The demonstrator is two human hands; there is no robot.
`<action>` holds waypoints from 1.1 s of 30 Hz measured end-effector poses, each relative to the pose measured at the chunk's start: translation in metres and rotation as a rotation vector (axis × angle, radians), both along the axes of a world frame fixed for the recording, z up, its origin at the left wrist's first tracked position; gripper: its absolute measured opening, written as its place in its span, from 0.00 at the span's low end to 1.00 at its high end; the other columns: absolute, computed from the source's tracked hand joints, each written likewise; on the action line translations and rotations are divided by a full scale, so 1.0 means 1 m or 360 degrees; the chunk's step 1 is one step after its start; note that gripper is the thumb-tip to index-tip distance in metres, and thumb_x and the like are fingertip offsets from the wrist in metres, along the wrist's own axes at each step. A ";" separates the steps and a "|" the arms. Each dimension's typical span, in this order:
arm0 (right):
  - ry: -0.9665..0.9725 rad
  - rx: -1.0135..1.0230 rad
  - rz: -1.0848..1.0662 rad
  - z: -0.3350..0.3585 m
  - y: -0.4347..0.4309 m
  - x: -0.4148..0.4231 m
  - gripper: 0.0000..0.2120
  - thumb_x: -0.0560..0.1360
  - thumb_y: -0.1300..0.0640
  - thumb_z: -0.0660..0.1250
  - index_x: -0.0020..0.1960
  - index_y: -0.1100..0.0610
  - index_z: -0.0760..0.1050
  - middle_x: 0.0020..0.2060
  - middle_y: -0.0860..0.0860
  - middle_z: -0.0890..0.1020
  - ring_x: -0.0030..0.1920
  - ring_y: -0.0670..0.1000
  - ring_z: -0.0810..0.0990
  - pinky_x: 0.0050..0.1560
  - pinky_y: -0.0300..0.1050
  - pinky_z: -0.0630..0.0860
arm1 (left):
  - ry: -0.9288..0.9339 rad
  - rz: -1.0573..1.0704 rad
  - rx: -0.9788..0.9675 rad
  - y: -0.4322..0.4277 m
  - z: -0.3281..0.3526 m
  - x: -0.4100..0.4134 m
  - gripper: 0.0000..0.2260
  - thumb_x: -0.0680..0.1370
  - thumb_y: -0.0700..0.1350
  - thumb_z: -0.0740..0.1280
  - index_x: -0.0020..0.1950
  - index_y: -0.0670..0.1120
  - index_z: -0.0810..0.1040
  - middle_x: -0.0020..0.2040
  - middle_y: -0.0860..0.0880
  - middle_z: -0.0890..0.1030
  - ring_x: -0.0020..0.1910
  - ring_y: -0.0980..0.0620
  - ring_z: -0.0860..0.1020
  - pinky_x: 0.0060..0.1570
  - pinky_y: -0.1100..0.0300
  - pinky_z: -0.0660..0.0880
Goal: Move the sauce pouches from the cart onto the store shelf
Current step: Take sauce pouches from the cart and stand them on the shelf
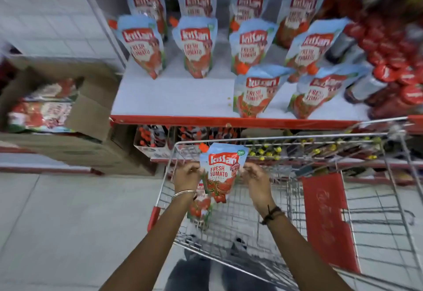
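- Pinching both side edges: one sauce pouch (220, 172) is held upright by the left hand (186, 176) and right hand (256, 179), fingers pressed onto it.
- Pouch is held over the wire cart (286, 199), below the shelf edge.
- A second pouch (200, 206) is seen in the cart, behind the left wrist.
- Ten pouches are stood in rows on the shelf (174, 98).
- An open carton (89, 107) of pouches is seen at left.

Upright tomato sauce pouch (220, 171) above cart (286, 210).
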State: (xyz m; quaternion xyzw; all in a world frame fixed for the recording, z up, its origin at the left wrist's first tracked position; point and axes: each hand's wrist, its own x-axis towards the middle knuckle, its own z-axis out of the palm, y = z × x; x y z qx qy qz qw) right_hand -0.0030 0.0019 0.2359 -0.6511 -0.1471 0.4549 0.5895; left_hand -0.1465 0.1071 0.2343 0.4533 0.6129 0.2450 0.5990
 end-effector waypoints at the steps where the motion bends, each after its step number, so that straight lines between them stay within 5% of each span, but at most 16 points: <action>1: -0.0098 0.0068 -0.0003 0.012 0.006 -0.004 0.05 0.77 0.67 0.60 0.49 0.65 0.75 0.42 0.48 0.81 0.41 0.41 0.82 0.37 0.29 0.78 | 0.0020 0.0012 0.0132 0.005 0.013 -0.003 0.11 0.65 0.36 0.69 0.28 0.52 0.79 0.19 0.60 0.78 0.37 0.46 0.76 0.46 0.51 0.75; 7: -0.0454 0.0285 -0.0112 0.074 0.053 -0.015 0.05 0.75 0.63 0.64 0.43 0.55 0.76 0.40 0.45 0.80 0.35 0.34 0.79 0.36 0.27 0.76 | -0.0154 0.0086 0.0627 0.045 0.073 -0.015 0.10 0.68 0.29 0.67 0.35 0.43 0.81 0.35 0.45 0.80 0.38 0.46 0.77 0.46 0.51 0.76; 11: -0.0612 0.0382 -0.0315 0.099 0.093 -0.021 0.05 0.74 0.64 0.65 0.43 0.55 0.75 0.39 0.48 0.79 0.37 0.35 0.79 0.40 0.29 0.77 | -0.0303 0.0142 0.0668 0.078 0.105 -0.015 0.17 0.69 0.32 0.68 0.29 0.53 0.80 0.35 0.48 0.81 0.42 0.45 0.78 0.52 0.45 0.78; 15: -0.0791 0.0360 -0.0486 0.110 0.135 -0.021 0.02 0.74 0.62 0.66 0.45 0.57 0.77 0.42 0.55 0.80 0.46 0.54 0.79 0.50 0.53 0.79 | -0.0292 0.0125 0.0748 0.114 0.120 -0.011 0.10 0.66 0.39 0.69 0.32 0.54 0.82 0.35 0.46 0.81 0.42 0.43 0.80 0.52 0.36 0.78; 19: -0.0787 0.0347 -0.0660 0.113 0.173 -0.019 0.02 0.75 0.61 0.66 0.45 0.58 0.77 0.42 0.56 0.80 0.48 0.59 0.80 0.53 0.63 0.78 | -0.0306 0.0116 0.0770 0.143 0.128 -0.001 0.07 0.68 0.36 0.69 0.35 0.47 0.81 0.33 0.47 0.80 0.41 0.43 0.79 0.51 0.36 0.78; 23: -0.0780 0.0291 -0.0805 0.109 0.196 -0.019 0.06 0.75 0.61 0.64 0.49 0.64 0.77 0.45 0.60 0.81 0.47 0.56 0.79 0.54 0.61 0.78 | -0.0270 0.0036 0.0833 0.166 0.122 0.008 0.11 0.67 0.38 0.68 0.30 0.55 0.79 0.33 0.48 0.79 0.41 0.43 0.79 0.51 0.36 0.78; 28: -0.0824 0.0281 -0.0861 0.098 0.205 -0.021 0.06 0.75 0.65 0.63 0.50 0.66 0.76 0.43 0.56 0.78 0.47 0.55 0.76 0.53 0.56 0.77 | -0.0180 -0.0091 0.0908 0.175 0.107 0.013 0.07 0.70 0.32 0.68 0.37 0.43 0.77 0.35 0.45 0.78 0.40 0.46 0.77 0.50 0.37 0.78; 33: -0.0792 0.0216 -0.0848 0.082 0.204 -0.019 0.06 0.75 0.63 0.64 0.50 0.65 0.77 0.45 0.58 0.79 0.48 0.53 0.76 0.50 0.46 0.72 | -0.0302 -0.0105 0.0748 0.179 0.087 0.013 0.14 0.67 0.37 0.68 0.30 0.56 0.78 0.29 0.61 0.81 0.41 0.47 0.75 0.55 0.37 0.76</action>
